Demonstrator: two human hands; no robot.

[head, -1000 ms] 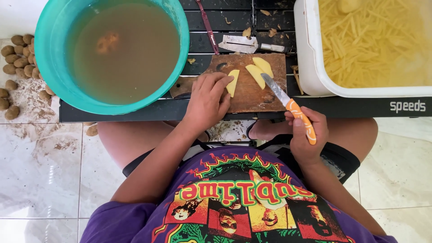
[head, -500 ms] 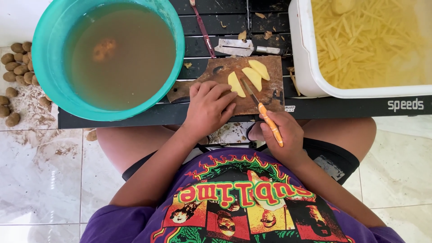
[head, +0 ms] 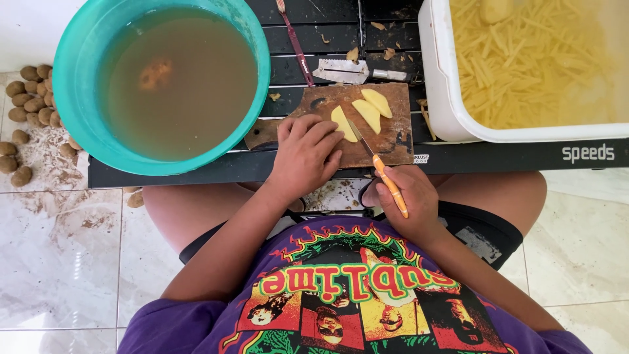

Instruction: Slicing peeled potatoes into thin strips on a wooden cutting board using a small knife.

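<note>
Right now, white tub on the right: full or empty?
Nearly full. The white tub holds a dense heap of pale yellow potato sticks close to its rim; how deep the heap goes cannot be told.

— What has been altered on the cutting board (head: 386, 134) since a second ago?

— The knife (head: 377, 162) has been brought down and inward. A second ago its blade was laid over the right-hand potato slices, with the orange handle held out past the board's right corner. Now the blade is set between the left potato slice (head: 343, 123) and the middle slice (head: 367, 115), its tip against the left one.

— And the hands?

— The right hand (head: 409, 200) has been drawn left, close to the body. The left hand (head: 303, 156) has been flattened, its fingertips now rested at the left slice's lower edge rather than curled over it.
</note>
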